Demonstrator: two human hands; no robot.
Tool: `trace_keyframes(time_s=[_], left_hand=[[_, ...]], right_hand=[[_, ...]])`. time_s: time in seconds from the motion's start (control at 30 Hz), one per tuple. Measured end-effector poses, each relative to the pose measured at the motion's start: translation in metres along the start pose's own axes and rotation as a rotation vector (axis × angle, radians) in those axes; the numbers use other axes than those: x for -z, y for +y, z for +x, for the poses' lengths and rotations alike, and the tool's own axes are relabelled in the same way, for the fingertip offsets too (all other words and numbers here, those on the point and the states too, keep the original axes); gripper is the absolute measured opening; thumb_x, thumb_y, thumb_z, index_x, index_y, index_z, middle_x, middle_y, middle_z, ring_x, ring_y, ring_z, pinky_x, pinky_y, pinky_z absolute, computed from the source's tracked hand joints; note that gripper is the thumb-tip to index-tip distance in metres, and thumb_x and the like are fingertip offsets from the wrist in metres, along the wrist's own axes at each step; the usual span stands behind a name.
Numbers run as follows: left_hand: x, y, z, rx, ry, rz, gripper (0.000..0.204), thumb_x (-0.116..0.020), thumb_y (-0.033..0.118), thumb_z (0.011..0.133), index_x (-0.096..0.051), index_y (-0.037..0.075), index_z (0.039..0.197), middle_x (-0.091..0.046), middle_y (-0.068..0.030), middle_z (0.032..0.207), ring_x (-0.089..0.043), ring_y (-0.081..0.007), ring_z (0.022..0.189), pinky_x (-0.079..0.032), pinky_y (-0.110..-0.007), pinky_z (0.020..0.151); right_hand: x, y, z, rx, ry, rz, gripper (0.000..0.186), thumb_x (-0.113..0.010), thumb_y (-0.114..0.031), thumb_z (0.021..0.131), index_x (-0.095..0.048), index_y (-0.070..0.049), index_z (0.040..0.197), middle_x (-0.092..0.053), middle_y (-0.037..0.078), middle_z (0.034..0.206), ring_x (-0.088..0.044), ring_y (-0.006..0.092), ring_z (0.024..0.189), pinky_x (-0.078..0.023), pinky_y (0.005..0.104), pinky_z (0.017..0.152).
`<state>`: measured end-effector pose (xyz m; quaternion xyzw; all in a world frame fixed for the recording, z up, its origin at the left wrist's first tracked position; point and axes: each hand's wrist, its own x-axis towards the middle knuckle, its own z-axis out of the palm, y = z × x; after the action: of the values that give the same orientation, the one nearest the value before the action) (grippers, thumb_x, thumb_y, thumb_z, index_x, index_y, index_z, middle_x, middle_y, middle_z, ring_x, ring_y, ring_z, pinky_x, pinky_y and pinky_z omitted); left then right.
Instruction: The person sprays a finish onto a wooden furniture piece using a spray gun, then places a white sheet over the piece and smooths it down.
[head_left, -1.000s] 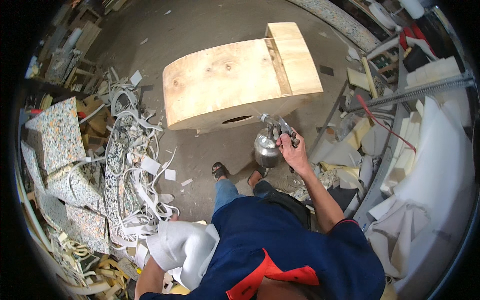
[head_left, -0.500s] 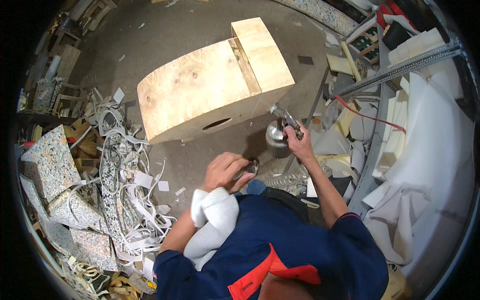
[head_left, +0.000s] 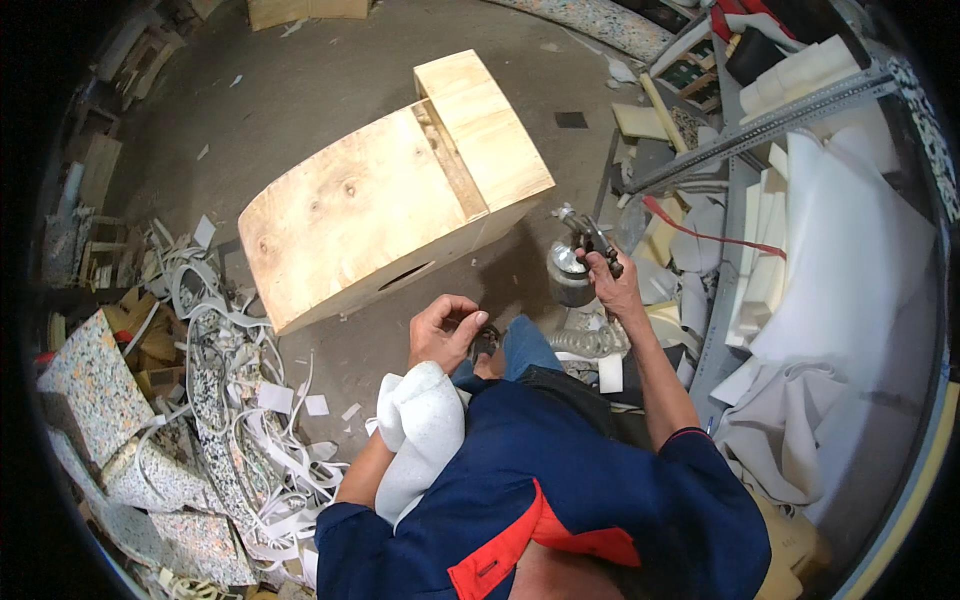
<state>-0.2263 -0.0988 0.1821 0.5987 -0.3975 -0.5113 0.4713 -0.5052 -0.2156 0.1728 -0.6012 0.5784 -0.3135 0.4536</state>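
Note:
My right hand [head_left: 618, 287] is closed around the handle of a spray gun [head_left: 588, 238], with a round metallic cup [head_left: 568, 275] below it. The nozzle sits just off the near right corner of a curved plywood box frame [head_left: 360, 190] standing on the floor. That frame has a slot across its top and an oval hole in its near side. Between the frame and my body hovers my left hand [head_left: 445, 330], loosely curled, thumb apart from the fingers, nothing visible in it. A folded piece of white foam [head_left: 425, 410] hangs over my left forearm.
Speckled foam sheets [head_left: 100, 375] and tangled white strips [head_left: 285, 475] pile up at the left. To the right, a metal rack [head_left: 765, 120] holds white foam sheets [head_left: 820, 250] and a red cord [head_left: 710, 228]. A coiled hose [head_left: 590, 342] lies by my legs.
The view has shifted, so the plywood frame appears farther left and turned slightly. My left hand has turned and its fingers have curled in more. The spray gun is still in my right hand.

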Motion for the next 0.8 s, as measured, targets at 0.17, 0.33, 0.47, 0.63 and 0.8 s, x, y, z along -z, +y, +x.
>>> trace_keyframes(time_s=[0.17, 0.33, 0.47, 0.63, 0.8], left_hand=[[-0.04, 0.041, 0.031, -0.617, -0.101, 0.364, 0.018, -0.079, 0.009, 0.077, -0.068, 0.006, 0.09, -0.067, -0.0084, 0.09, -0.065, -0.0255, 0.083, -0.052, -0.033, 0.072], [-0.098, 0.085, 0.07, -1.09, 0.108, 0.704, 0.034, -0.081, 0.019, 0.073, -0.068, 0.011, 0.103, -0.067, -0.008, 0.106, -0.063, -0.031, 0.099, -0.051, -0.044, 0.084], [-0.162, 0.105, 0.095, -0.971, 0.009, 0.916, 0.043, -0.078, 0.027, 0.077, -0.068, 0.015, 0.117, -0.065, -0.0054, 0.117, -0.057, -0.028, 0.115, -0.038, -0.052, 0.104], [-0.206, 0.106, 0.111, -0.783, -0.128, 1.018, 0.032, -0.077, 0.024, 0.078, -0.07, 0.02, 0.108, -0.067, 0.0027, 0.108, -0.058, -0.0241, 0.114, -0.035, -0.056, 0.107], [-0.22, 0.097, 0.114, -0.646, -0.095, 0.94, 0.026, -0.08, 0.022, 0.075, -0.07, 0.02, 0.099, -0.07, 0.0045, 0.099, -0.061, -0.0229, 0.11, -0.035, -0.055, 0.108]], right_hand=[[0.045, -0.022, 0.017, 0.087, -0.23, 0.067, 0.037, -0.069, -0.024, 0.093, -0.066, 0.002, 0.119, -0.072, 0.005, 0.091, -0.062, 0.0091, 0.08, -0.05, 0.0248, 0.074], [0.065, -0.022, 0.054, 0.445, -0.395, 0.039, 0.036, -0.074, -0.011, 0.086, -0.067, 0.001, 0.119, -0.075, 0.011, 0.099, -0.069, 0.0131, 0.087, -0.053, 0.0269, 0.078], [0.086, -0.008, 0.086, 0.569, -0.637, 0.078, 0.033, -0.073, -0.006, 0.074, -0.068, 0.0, 0.106, -0.07, 0.017, 0.089, -0.07, 0.0262, 0.077, -0.052, 0.0349, 0.068], [0.103, 0.014, 0.119, 0.535, -0.846, 0.172, 0.026, -0.073, -0.004, 0.064, -0.063, 0.001, 0.088, -0.062, 0.017, 0.078, -0.061, 0.033, 0.068, -0.047, 0.0392, 0.062], [0.107, 0.023, 0.136, 0.553, -0.938, 0.185, 0.022, -0.074, -0.006, 0.066, -0.06, 0.002, 0.081, -0.062, 0.018, 0.075, -0.059, 0.0323, 0.065, -0.045, 0.0395, 0.06]])
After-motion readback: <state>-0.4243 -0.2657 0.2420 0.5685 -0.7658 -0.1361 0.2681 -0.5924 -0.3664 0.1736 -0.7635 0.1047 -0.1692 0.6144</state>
